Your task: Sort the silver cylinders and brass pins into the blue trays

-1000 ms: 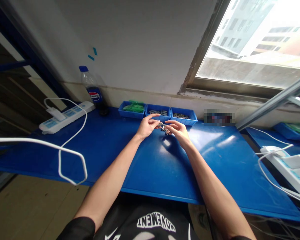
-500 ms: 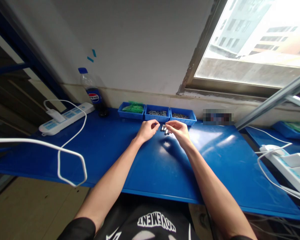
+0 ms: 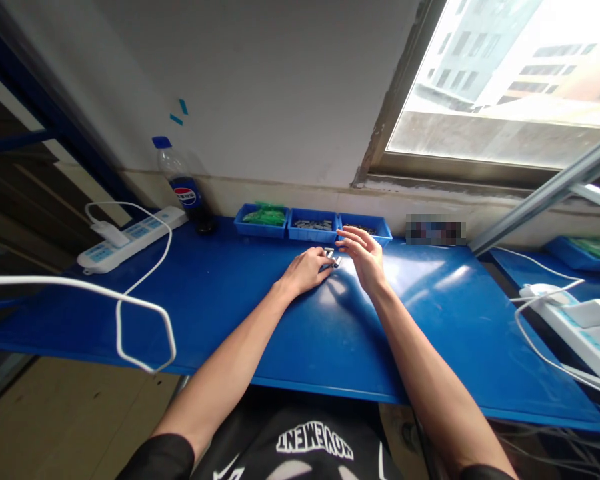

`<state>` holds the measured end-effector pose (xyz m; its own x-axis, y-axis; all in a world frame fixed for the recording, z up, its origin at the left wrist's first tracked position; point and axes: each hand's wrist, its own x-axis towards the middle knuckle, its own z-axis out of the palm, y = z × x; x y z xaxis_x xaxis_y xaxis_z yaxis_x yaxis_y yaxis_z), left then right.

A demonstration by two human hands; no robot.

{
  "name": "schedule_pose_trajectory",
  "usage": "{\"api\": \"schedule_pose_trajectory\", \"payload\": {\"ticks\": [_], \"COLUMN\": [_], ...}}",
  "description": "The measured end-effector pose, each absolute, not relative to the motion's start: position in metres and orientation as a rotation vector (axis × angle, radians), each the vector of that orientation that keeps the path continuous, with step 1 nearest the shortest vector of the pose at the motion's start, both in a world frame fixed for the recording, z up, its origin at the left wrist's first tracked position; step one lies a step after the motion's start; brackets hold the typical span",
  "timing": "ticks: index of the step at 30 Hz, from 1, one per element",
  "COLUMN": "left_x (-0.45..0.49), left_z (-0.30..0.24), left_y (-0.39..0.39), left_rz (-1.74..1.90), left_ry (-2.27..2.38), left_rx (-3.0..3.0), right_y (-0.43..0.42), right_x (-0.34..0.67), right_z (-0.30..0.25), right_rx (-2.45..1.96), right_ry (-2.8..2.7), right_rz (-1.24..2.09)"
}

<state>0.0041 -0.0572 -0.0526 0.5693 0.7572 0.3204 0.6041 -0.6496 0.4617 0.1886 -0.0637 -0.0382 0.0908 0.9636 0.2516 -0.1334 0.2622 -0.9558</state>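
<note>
On the blue table, my left hand (image 3: 306, 272) rests low, its thumb and fingers closing on one of the small silver-and-black metal pieces (image 3: 329, 253). Its fingertips partly cover that little group. My right hand (image 3: 364, 259) is raised just right of the pieces, fingers spread and holding nothing visible. Behind it stands the right blue bin (image 3: 386, 233) of thin dark metal parts, partly hidden by the fingers. The middle blue bin (image 3: 313, 235) contains short grey metal parts. Green plastic packaging (image 3: 265, 215) fills the left blue bin (image 3: 261, 231).
A cola bottle (image 3: 184, 190) and a white power strip (image 3: 130, 240) stand at the back left. A white cable (image 3: 170, 333) loops over the table's left side. At right are a metal rail (image 3: 535, 200) and another power strip (image 3: 575, 320). The window (image 3: 500, 100) is above.
My left hand has moved right and down onto the small metal pieces. My right hand has lifted slightly toward the right bin, and its fingers have spread from a pinch.
</note>
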Motion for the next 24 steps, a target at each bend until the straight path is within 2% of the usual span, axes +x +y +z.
{"api": "schedule_pose_trajectory", "payload": {"ticks": [14, 24], "left_x": [-0.016, -0.012], "left_z": [-0.045, -0.05], "left_y": [-0.047, -0.045], "left_rz": [0.749, 0.74], "left_ry": [1.314, 1.055], "left_rx": [2.341, 2.428], "right_y": [-0.065, -0.063], "right_x": [0.191, 0.192], "right_z": [-0.039, -0.041], "right_rx": [-0.971, -1.001], "right_ry": [-1.176, -1.173], "right_rz": [1.124, 1.134]}}
